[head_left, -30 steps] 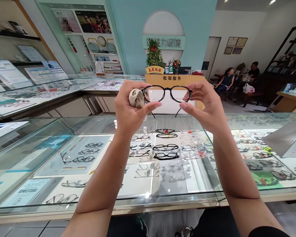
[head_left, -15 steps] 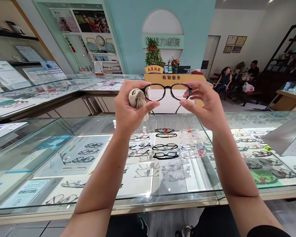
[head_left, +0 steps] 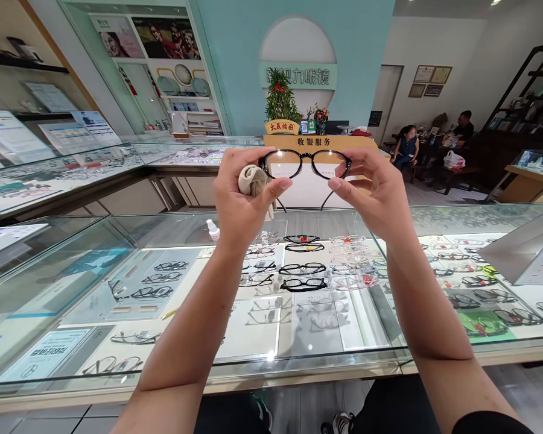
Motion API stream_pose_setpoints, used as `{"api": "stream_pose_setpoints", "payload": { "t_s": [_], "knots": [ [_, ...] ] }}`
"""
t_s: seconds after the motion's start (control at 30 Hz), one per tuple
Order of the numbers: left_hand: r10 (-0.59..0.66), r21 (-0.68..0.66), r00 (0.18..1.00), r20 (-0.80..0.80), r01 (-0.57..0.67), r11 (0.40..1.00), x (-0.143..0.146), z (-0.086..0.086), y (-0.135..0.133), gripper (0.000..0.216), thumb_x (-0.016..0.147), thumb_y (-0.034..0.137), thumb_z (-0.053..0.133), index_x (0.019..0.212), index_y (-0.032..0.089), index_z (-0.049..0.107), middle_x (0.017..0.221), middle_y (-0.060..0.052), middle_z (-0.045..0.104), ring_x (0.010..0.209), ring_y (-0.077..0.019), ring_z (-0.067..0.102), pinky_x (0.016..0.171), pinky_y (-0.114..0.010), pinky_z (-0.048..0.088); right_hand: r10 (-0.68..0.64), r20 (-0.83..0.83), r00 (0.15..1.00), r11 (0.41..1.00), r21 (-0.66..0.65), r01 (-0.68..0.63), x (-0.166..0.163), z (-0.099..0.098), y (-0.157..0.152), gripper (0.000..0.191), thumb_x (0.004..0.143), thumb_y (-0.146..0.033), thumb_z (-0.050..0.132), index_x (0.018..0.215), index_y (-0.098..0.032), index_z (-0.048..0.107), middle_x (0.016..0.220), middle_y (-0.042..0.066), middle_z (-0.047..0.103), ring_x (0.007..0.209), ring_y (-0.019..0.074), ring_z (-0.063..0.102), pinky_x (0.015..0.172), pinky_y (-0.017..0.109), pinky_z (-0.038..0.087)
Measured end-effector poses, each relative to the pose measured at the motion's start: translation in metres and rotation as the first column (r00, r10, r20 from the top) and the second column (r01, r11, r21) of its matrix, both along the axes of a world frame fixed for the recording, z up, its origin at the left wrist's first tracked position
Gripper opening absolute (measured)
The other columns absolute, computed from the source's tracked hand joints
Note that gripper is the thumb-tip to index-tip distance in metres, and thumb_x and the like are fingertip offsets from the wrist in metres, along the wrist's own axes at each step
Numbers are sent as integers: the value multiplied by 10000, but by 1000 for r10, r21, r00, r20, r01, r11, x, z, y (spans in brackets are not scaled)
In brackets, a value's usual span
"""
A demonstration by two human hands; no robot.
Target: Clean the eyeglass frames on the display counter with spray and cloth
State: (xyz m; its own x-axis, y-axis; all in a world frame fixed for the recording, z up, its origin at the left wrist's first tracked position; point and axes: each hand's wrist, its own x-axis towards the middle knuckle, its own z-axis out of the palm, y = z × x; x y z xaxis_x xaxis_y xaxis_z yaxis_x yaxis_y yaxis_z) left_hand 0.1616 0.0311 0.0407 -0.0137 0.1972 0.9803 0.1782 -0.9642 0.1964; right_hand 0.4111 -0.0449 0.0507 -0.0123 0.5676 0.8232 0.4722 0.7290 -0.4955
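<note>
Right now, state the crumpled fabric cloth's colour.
The cloth is pale beige; the head view shows it best.

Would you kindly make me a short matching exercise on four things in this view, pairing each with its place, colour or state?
Things
1. Glasses above the front display case
2. Cloth
3. Bottle
4. Plant

Places, colours and states
A. Green, rising above the tan counter at the back
B. Black-rimmed, held by the left hand and the right hand
C. White, seen just beside the left wrist
D. Beige, bunched up in the left hand

Right pairs: 1-B, 2-D, 3-C, 4-A.
</note>
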Motion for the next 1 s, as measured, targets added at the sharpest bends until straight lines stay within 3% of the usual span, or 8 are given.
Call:
{"api": "stream_pose_setpoints", "payload": {
  "t_s": [0.17, 0.3, 0.53, 0.77, 0.87, 1.0],
  "knots": [
    [-43, -148, 989, 138, 63, 987, 13, -8, -3, 652, 741, 722, 954, 1226, 325, 775, 1061, -43, 713, 906, -221, 688, 815, -414, 569, -83, -13, 997, 995, 50, 83, -6, -2, -1, 451, 964, -563, 800, 1332, -315, 722, 1195, 59, 774, 1073, 243, 786, 895, 413, 705],
    [-51, -169, 978, 204, 87, 982, 21, -10, -5, 624, 712, 707, 985, 1130, 306, 753, 1030, -37, 704, 838, -188, 642, 734, -376, 542, -115, -11, 993, 990, 77, 116, -9, -3, -2, 446, 972, -540, 794, 1353, -320, 719, 1235, 75, 773, 1102, 264, 788, 930, 448, 707],
    [-43, -50, 965, 258, 57, 997, 27, -10, -11, 583, 752, 655, 989, 1142, 294, 748, 1042, -27, 675, 832, -172, 608, 743, -387, 520, -148, 25, 989, 985, 97, 145, -12, -6, 0, 486, 1027, -574, 714, 1447, -341, 638, 1314, 84, 764, 1238, 287, 754, 1034, 498, 686],
    [48, -134, 958, 284, -10, 991, 26, -14, -13, 618, 755, 644, 983, 1212, 337, 705, 1192, -64, 649, 1154, -294, 656, 933, -462, 600, -194, 40, 980, 979, 66, 191, -12, -8, 3, 459, 1017, -576, 729, 1418, -359, 679, 1378, 81, 749, 1204, 280, 760, 979, 472, 682],
    [97, -147, 954, 282, -57, 987, 24, -14, -11, 632, 742, 665, 981, 1202, 334, 704, 1188, -74, 652, 1181, -314, 644, 979, -505, 605, -203, 39, 978, 978, 55, 201, -12, -9, 3, 465, 1015, -589, 729, 1416, -356, 692, 1330, 79, 769, 1163, 275, 769, 960, 463, 676],
    [56, -135, 963, 264, -20, 991, 26, -15, -13, 599, 790, 683, 941, 1238, 366, 700, 1239, -72, 640, 1211, -308, 618, 993, -513, 587, -192, 12, 981, 981, 37, 191, -15, -11, 3, 468, 1009, -605, 732, 1401, -350, 707, 1306, 79, 784, 1142, 276, 775, 979, 477, 672]
  ]
}}
